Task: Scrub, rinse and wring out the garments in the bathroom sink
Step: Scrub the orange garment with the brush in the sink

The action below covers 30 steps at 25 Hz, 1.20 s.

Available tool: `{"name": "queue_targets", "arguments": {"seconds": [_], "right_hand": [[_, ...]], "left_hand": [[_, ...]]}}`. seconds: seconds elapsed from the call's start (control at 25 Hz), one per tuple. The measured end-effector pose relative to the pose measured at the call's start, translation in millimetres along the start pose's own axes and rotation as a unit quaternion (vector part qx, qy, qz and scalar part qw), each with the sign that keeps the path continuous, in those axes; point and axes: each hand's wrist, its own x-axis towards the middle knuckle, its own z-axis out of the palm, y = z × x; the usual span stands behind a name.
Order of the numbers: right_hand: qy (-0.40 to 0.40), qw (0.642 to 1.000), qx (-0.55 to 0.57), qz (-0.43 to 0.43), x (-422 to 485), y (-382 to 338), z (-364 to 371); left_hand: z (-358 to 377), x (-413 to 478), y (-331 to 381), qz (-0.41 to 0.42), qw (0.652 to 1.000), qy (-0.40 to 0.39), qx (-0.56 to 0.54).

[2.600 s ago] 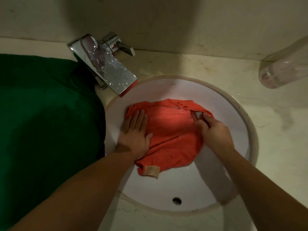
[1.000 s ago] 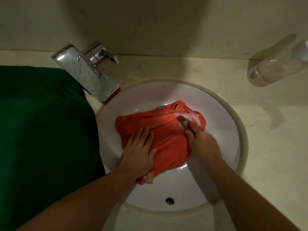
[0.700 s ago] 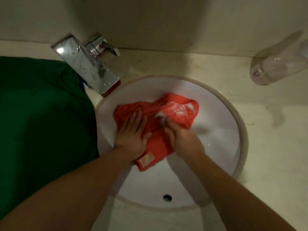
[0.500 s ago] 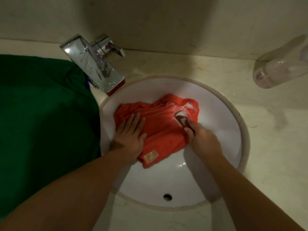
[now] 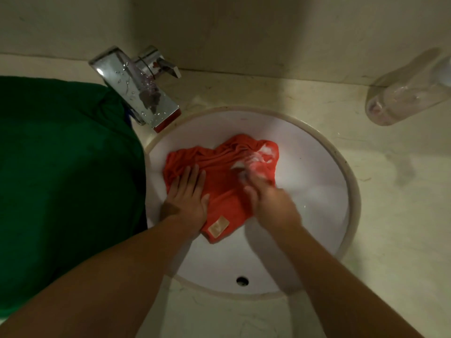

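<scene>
While pinning the orange garment (image 5: 224,193) against the sink (image 5: 314,172) under flat, straight left fingers (image 5: 189,178), scrubbing sudsy folds just beyond blurred right fingers (image 5: 255,182); cannot tell their grip. Judged soaked, limp, slippery; best gathered at folds between both.

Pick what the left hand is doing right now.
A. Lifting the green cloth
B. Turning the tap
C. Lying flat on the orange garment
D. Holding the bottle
C: the left hand lies flat, fingers straight, on the orange garment in the sink.
</scene>
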Motion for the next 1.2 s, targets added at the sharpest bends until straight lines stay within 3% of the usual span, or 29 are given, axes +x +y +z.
{"name": "queue_targets", "arguments": {"seconds": [0.08,0.28,0.36,0.44,0.52,0.72,0.84,0.88,0.96,1.08,1.2], "right_hand": [[-0.078,0.994,-0.041,-0.064,-12.4,-10.0,10.5],[0.066,0.992,0.007,0.111,19.0,42.6,-40.5],[0.061,0.997,-0.004,0.044,12.5,26.7,-24.3],[0.004,1.0,0.003,-0.028,-0.3,17.3,2.7],[-0.028,0.999,0.01,-0.019,-10.6,30.6,6.3],[0.068,0.994,0.076,-0.028,9.5,39.5,-7.3],[-0.052,0.994,-0.011,-0.097,12.4,16.4,8.7],[-0.069,0.992,-0.053,-0.091,14.8,20.4,2.4],[-0.017,0.996,-0.087,-0.012,33.1,46.4,-20.5],[0.071,0.993,0.0,0.09,41.7,52.3,-39.4],[-0.003,0.999,-0.002,-0.033,25.8,15.2,-10.0]], "left_hand": [[-0.2,1.1,-2.4,0.009,1.0,0.008,-0.008],[-3.9,-1.5,-3.4,0.007,1.0,-0.018,-0.008],[-9.2,2.5,-0.4,0.006,0.999,-0.049,0.006],[-17.2,15.2,17.0,-0.009,0.999,-0.052,-0.008],[-23.7,26.4,36.2,-0.033,0.996,-0.054,-0.058],[-0.8,15.7,34.7,0.006,0.994,0.01,-0.107],[-0.2,12.5,23.0,0.03,0.997,0.0,-0.076],[-0.4,13.4,19.6,0.035,0.998,0.001,-0.061],[-0.1,13.2,12.7,0.035,0.998,-0.013,-0.041],[0.7,9.0,10.1,0.03,0.999,-0.012,-0.036],[2.3,8.9,12.2,0.024,0.999,-0.009,-0.039]]}}
